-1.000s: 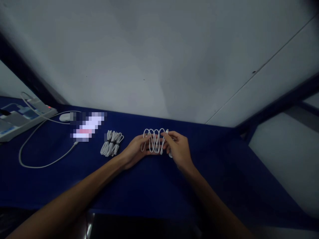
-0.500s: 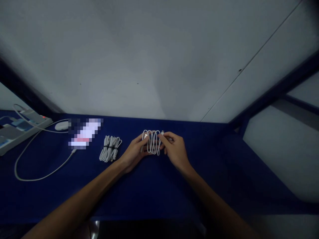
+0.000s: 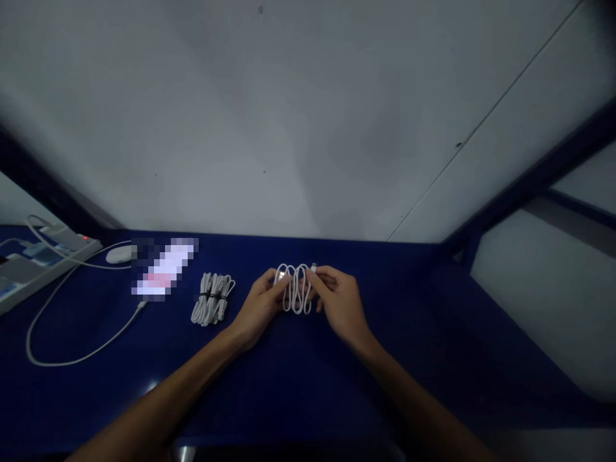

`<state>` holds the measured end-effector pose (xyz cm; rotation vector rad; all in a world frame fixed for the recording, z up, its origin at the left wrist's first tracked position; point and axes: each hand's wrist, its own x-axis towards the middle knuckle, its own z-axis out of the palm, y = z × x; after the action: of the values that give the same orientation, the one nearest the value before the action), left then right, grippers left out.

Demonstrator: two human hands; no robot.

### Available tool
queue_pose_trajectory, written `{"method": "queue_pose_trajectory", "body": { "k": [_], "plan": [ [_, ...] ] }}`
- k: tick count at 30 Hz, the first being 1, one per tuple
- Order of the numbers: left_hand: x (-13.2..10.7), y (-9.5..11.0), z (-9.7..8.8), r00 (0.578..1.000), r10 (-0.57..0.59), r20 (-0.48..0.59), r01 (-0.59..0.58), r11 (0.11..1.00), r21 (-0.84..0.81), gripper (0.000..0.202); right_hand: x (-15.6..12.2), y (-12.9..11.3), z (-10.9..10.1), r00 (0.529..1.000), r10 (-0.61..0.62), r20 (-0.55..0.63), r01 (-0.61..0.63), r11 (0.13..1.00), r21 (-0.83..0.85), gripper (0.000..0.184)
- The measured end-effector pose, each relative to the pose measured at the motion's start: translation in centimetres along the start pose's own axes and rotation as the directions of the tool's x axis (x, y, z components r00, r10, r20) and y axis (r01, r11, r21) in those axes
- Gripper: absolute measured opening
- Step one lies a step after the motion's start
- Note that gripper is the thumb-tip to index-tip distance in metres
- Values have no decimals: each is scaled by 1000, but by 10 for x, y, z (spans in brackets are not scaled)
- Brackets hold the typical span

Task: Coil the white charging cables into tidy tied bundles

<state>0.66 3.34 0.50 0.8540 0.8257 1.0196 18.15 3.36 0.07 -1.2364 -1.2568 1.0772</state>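
Note:
A white USB cable [image 3: 297, 292], folded into several loops, spans the gap between my hands above the blue tabletop. My left hand [image 3: 262, 301] pinches its left end, where a metal plug shows by the thumb. My right hand [image 3: 339, 298] grips the loops on the right, with the other plug poking up beside the index finger. To the left of my left hand lie bundled white cables [image 3: 212, 299], bound with black ties.
A lit, blurred phone [image 3: 166, 268] lies at the left, with a white charging cable [image 3: 86, 356] curving from it. A white power strip [image 3: 48, 273] with chargers stands at the far left. Behind the blue tabletop [image 3: 298, 391] rises a grey wall [image 3: 240, 128].
The whole view has shifted slightly, so things sit lower in the picture. The cable loops are drawn closer together between my hands, which keep their hold.

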Motion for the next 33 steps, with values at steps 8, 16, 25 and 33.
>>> {"method": "queue_pose_trajectory", "body": {
  "k": [8,16,25,33],
  "plan": [
    [2,4,0,998,-59,-35,56,993,-101,27,-3,0,5,999,34,-7,-33,998,61,34],
    [2,11,3,998,-58,37,63,985,-158,20,-1,-10,2,994,103,-37,-95,980,172,28],
    [1,9,2,997,-33,-68,25,993,-112,12,0,-13,1,993,101,-64,-87,978,189,30],
    [-1,13,-1,999,-13,-33,10,997,-81,19,-1,-12,-5,990,12,-139,-15,1000,-17,33]
  ]
}}
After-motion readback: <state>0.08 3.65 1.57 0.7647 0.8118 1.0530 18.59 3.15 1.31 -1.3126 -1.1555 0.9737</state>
